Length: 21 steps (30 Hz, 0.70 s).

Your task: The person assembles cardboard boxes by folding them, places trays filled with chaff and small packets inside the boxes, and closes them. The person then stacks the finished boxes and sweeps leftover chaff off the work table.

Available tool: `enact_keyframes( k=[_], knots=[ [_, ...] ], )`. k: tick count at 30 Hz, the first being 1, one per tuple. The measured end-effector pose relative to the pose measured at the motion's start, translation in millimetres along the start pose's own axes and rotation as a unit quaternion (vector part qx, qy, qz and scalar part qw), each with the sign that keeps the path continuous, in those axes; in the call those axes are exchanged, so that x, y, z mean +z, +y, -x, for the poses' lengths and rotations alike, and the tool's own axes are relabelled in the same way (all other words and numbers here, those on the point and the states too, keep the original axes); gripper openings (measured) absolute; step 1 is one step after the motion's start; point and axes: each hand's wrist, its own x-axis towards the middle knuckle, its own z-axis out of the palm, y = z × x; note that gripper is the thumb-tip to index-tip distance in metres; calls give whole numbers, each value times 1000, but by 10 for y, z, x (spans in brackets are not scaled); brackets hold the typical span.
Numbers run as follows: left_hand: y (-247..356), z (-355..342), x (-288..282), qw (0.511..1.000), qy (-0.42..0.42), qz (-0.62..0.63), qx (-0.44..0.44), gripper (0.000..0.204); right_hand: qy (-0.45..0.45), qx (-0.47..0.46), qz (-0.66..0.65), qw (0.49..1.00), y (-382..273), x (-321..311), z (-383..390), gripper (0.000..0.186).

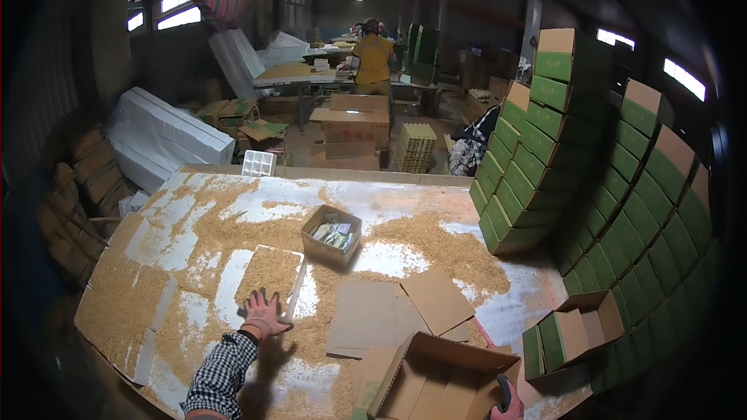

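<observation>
My left hand (264,313), in a pink and dark glove, has its fingers spread on or just over a white slab (299,276) topped with sawdust-like material; contact is unclear. At the bottom right, my gloved right hand (506,403) grips the right wall of an open cardboard box (412,389) with a bare interior. Flat cardboard sheets (362,319) lie behind that box. A small carton (331,253) holding packets sits on the table (393,260), which is strewn with the same loose shavings.
Stacked green cartons (529,163) line the table's right side, with open cartons (591,319) in front. Beyond the far edge are white foam blocks (163,132), cardboard boxes (348,132) and pulp trays (416,148). A person in yellow (372,58) stands at another table; patterned cloth (471,148) hangs behind the cartons.
</observation>
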Motion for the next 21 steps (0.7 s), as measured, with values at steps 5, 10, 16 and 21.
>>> enact_keyframes(
  k=[5, 10, 16, 21],
  knots=[
    [-135, 150, 605, 997, 80, 7, -14, 66, 39, 28, -2, 999, 243, -9, 14, 62],
    [289, 1114, 1024, 995, 83, 49, 18, 54, 1, -21, 82, 996, 248, -3, -89, 62],
    [15, 1875, 489, 914, 37, 400, 59, 59, -12, 21, 34, 999, 554, -62, -183, 62],
    [-1085, 1565, 1629, 881, -88, 377, -272, 83, 20, -44, 60, 997, 153, -28, -225, 51]
  ],
)
